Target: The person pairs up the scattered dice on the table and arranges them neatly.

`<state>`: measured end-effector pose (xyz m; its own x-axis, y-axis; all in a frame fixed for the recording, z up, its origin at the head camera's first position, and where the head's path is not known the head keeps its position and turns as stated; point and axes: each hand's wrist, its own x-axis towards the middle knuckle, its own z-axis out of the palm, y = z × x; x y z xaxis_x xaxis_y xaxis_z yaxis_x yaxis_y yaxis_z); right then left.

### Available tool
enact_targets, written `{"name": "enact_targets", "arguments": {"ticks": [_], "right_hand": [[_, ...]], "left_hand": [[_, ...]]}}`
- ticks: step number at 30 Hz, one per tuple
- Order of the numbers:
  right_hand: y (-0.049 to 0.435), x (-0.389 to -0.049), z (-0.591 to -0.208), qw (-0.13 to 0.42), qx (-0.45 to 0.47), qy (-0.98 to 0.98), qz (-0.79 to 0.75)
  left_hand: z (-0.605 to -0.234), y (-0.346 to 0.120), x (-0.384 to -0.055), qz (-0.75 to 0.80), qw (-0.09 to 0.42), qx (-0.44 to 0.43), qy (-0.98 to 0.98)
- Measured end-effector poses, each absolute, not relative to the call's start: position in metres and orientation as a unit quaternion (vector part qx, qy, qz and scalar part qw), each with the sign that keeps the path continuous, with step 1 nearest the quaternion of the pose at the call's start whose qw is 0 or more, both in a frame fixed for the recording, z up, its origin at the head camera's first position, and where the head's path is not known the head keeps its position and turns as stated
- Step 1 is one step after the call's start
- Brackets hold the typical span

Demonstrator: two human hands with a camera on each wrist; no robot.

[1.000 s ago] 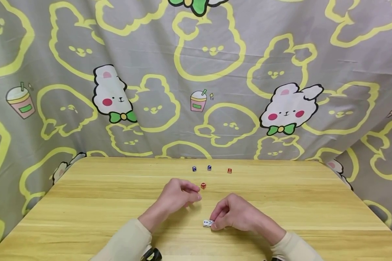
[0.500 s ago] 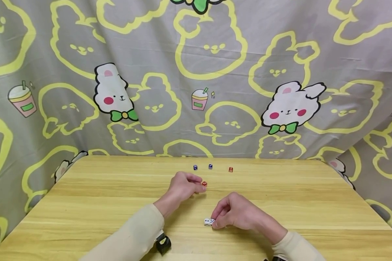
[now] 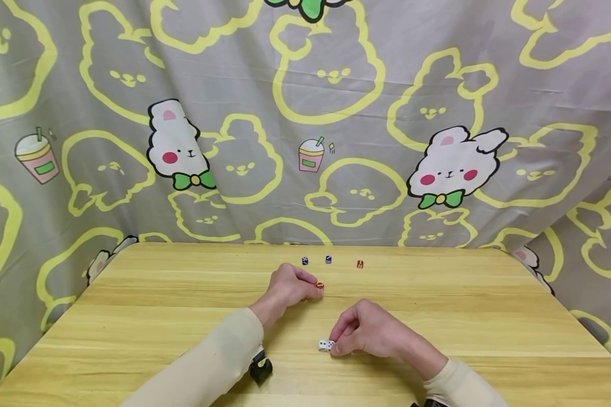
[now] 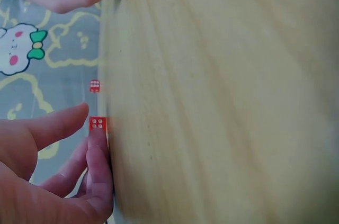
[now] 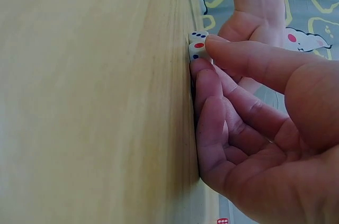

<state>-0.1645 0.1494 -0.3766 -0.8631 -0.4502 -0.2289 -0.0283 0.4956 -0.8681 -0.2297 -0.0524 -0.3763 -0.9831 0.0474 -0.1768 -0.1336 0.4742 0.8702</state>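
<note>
My left hand (image 3: 292,285) reaches to a red die (image 3: 320,285) on the wooden table. In the left wrist view, thumb and forefinger stand on either side of this red die (image 4: 97,123); the forefinger overlaps its lower edge, while a small gap shows at the thumb. Nearer the front, my right hand (image 3: 369,330) pinches a white die (image 3: 331,344) between thumb and forefinger. A second white die (image 3: 323,345) sits against its left side. The right wrist view has the pinched white die (image 5: 197,51) at the fingertips, on the tabletop.
Toward the table's (image 3: 183,277) back edge lie two blue dice, one on the left (image 3: 305,260) and another (image 3: 328,259) beside it, plus a second red die (image 3: 360,264) to their right. A grey patterned curtain (image 3: 244,73) hangs behind and at both sides.
My left hand has moved forward and right to the near red die, its fingertips now around it. The right hand and both white dice have stayed in place.
</note>
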Motion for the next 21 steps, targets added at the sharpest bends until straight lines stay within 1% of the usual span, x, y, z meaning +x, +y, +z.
{"name": "enact_targets", "arguments": {"ticks": [21], "right_hand": [[0.1506, -0.1642, -0.3777, 0.215, -0.142, 0.84, -0.476]], "left_hand": [[-0.3795, -0.0497, -0.2363, 0.518, 0.088, -0.024, 0.85]]}}
